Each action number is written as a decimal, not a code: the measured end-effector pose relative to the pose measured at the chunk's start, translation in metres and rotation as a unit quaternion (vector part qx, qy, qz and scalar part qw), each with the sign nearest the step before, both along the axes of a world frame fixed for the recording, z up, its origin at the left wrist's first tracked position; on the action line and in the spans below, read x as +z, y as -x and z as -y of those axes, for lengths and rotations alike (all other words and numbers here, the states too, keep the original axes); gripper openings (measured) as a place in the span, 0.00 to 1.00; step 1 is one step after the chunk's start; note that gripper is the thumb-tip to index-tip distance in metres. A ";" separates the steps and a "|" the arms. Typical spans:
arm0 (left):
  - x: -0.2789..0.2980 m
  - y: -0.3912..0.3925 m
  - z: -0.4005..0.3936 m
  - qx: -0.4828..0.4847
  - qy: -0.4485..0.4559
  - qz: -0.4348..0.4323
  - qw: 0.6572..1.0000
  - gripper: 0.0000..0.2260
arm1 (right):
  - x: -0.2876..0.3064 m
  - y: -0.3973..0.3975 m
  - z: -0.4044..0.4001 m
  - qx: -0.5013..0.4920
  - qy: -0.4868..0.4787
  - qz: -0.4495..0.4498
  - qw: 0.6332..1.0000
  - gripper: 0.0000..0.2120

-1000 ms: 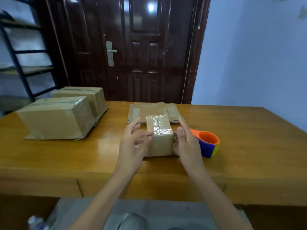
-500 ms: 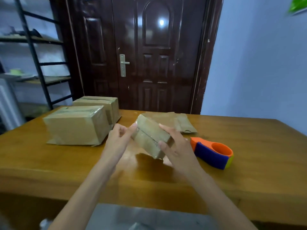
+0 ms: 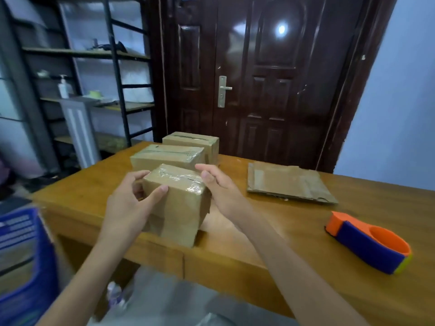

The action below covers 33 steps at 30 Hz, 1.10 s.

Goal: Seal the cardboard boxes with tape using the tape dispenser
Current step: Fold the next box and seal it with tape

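Observation:
I hold a small cardboard box (image 3: 181, 208), its top seam covered in clear tape, at the table's near left edge. My left hand (image 3: 127, 208) grips its left side, thumb on the front face. My right hand (image 3: 221, 187) holds its upper right corner with thumb and curled fingers. The orange and blue tape dispenser (image 3: 369, 245) lies on the table to the right, away from both hands. Just behind the small box stand two larger taped boxes, one (image 3: 164, 156) in front of the other (image 3: 193, 142).
A flattened cardboard box (image 3: 289, 184) lies on the wooden table (image 3: 282, 227) at the back right. A blue crate (image 3: 23, 255) stands at the lower left beside the table. A metal shelf rack (image 3: 113, 90) and a dark door (image 3: 259, 90) are behind.
Both hands lifted the small box, tilted it and carried it left, close in front of the two larger boxes. My view swung left, so the dispenser now sits far right.

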<state>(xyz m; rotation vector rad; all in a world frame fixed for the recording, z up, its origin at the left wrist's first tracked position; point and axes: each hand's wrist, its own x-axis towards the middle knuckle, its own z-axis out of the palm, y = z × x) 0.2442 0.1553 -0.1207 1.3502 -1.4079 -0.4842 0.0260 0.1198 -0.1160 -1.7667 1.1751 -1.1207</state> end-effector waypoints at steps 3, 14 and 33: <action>-0.025 -0.026 0.017 0.023 -0.016 -0.006 1.000 0.27 | -0.019 -0.032 0.019 -0.004 0.035 -0.070 0.997 0.21; -0.079 -0.046 0.059 -0.010 -0.044 -0.061 0.997 0.22 | -0.064 -0.041 0.030 -0.023 0.057 -0.185 0.981 0.36; -0.005 -0.015 0.055 0.019 -0.024 0.230 0.973 0.44 | -0.047 0.011 0.020 -0.056 -0.002 -0.131 0.990 0.46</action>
